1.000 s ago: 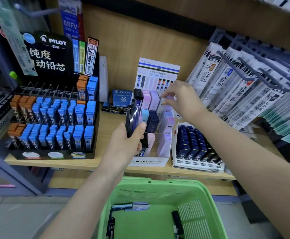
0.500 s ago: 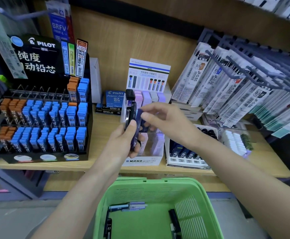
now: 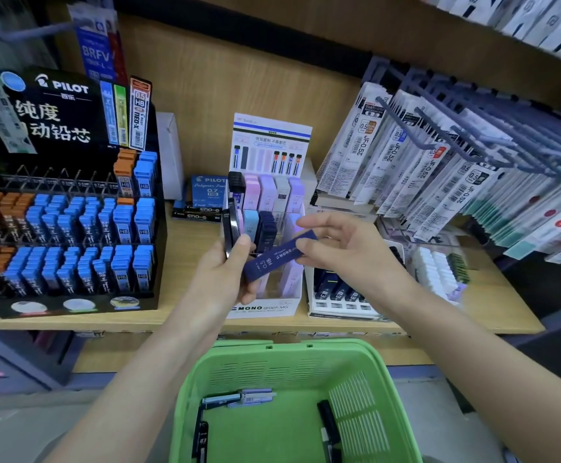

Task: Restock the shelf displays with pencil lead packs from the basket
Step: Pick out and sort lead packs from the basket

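Note:
My left hand (image 3: 225,275) grips a small stack of dark lead packs (image 3: 230,228) upright in front of the MONO display (image 3: 262,307). My right hand (image 3: 345,252) pinches the upper end of one navy MONO 0.5 HB pack (image 3: 277,259), which lies tilted between both hands, its lower end against my left fingers. The display's slots hold pink, lilac, light blue and navy packs. Below, the green basket (image 3: 386,372) holds several more dark and pale packs.
A black Pilot display (image 3: 68,225) full of blue and orange lead cases stands at left. A white tray of dark packs (image 3: 335,292) sits right of the MONO display. Hanging refill packets (image 3: 439,168) on hooks crowd the right side. The wooden shelf edge (image 3: 185,324) runs above the basket.
My right hand came back from the display's rear slots to my left hand and drew one navy pack out of the stack, now held tilted between the hands.

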`<action>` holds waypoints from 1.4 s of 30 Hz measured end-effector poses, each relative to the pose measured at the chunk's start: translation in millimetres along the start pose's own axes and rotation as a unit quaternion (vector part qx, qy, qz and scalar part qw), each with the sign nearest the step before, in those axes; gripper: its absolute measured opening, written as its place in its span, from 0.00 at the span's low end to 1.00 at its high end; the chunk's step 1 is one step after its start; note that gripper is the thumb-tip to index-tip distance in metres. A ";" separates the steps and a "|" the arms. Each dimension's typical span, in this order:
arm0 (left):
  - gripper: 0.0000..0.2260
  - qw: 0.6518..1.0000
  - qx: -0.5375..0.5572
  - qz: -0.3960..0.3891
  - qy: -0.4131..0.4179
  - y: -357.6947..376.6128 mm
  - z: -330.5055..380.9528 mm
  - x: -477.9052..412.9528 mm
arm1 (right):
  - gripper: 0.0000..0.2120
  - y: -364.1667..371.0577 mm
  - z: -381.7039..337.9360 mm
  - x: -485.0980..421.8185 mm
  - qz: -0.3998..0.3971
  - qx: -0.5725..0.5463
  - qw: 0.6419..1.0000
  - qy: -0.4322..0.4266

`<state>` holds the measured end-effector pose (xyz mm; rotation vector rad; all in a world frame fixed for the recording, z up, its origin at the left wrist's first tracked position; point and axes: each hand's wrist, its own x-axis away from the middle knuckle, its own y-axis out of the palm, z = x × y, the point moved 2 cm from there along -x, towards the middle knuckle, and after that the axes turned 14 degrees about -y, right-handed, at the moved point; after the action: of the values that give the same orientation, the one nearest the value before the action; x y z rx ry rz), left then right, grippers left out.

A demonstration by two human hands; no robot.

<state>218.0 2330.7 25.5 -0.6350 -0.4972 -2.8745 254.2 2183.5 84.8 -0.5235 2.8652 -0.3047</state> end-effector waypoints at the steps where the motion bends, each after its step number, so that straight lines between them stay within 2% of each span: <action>1: 0.10 1.000 -0.006 0.010 0.007 -0.4 0.3 0.2 | 0.09 0.5 0.9 3.1 -0.006 0.011 1.000 0.000; 5: 0.10 0.995 -0.067 0.065 0.043 -3.2 2.3 2.4 | 0.11 8.6 9.1 16.3 -0.071 0.107 0.992 0.009; 12: 0.08 0.991 -0.101 0.064 0.054 -0.7 2.9 3.0 | 0.09 30.2 21.1 28.7 -0.182 0.202 0.962 -0.031; 14: 0.09 0.991 -0.100 0.070 0.060 -2.9 4.2 3.1 | 0.09 27.9 22.1 25.5 -0.172 0.219 0.960 -0.038; 19: 0.09 0.990 -0.095 0.095 0.054 -12.0 8.2 0.9 | 0.18 4.6 24.2 6.9 -0.052 0.211 0.975 -0.054; 21: 0.09 0.990 -0.095 0.094 0.052 -12.2 9.1 1.5 | 0.16 -2.9 28.9 0.1 -0.020 0.214 0.974 -0.070; 23: 0.09 0.990 -0.098 0.093 0.048 -12.2 9.3 1.9 | 0.09 -6.1 36.4 -6.4 -0.007 0.239 0.967 -0.089; 26: 0.09 0.989 -0.106 0.095 0.043 -12.4 9.3 2.4 | 0.03 -3.3 49.7 -14.0 -0.012 0.284 0.951 -0.123; 33: 0.08 0.990 -0.091 0.100 0.039 -13.8 9.7 0.6 | 0.08 4.5 70.3 -22.0 -0.060 0.367 0.919 -0.130; 42: 0.09 0.989 -0.103 0.099 0.038 -14.9 8.2 -1.8 | 0.07 15.4 78.6 -25.5 -0.090 0.512 0.826 -0.216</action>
<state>219.5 2347.6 27.5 -0.5667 -0.1188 -2.7675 291.7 2194.1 10.4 -0.5171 1.8177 -1.4163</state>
